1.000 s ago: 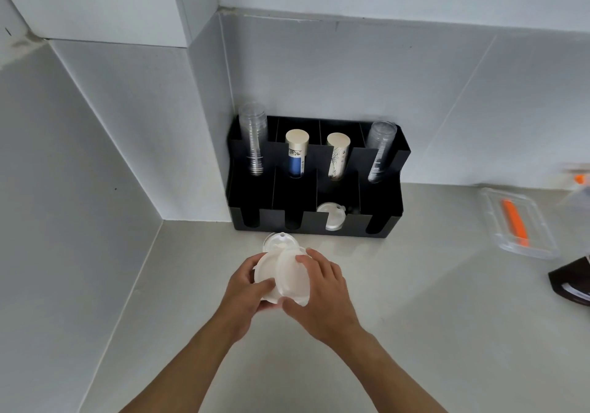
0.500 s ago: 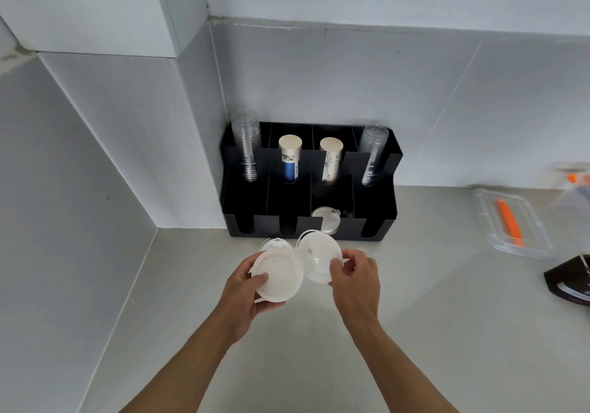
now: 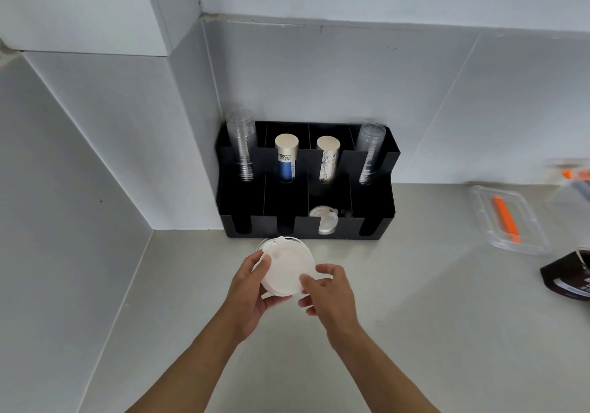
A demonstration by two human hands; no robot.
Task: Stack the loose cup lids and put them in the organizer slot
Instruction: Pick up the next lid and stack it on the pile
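Two hands meet over the grey counter (image 3: 415, 317), both clamped on a small stack of white lids (image 3: 287, 269) held just in front of the black organizer (image 3: 242, 202). The left hand (image 3: 249, 291) cups the stack from the left and beneath, thumb lying along its upper left edge; the right hand (image 3: 329, 294) pinches the lower right rim between thumb and fingers. Under the stack, another clear lid (image 3: 265, 242) peeks out at the upper left (whether it rests on the counter or belongs to the held stack cannot be told). More white lids (image 3: 324, 221) already stand in the organizer's front row, in the third slot from the left, showing through the notch. In the back row stand four columns of cups: clear cups (image 3: 244, 147) at far left, a paper cup stack with a blue band (image 3: 286, 160), a white paper cup stack with dark line drawings (image 3: 328, 160), and more clear cups (image 3: 368, 154) at far right. The printing on the paper cups is too small to read. Well to the right lies a clear plastic box (image 3: 482, 218) with something orange (image 3: 504, 218) inside, and a dark brown packet (image 3: 568, 278) sits at the frame's edge, its white lettering blurred beyond reading.
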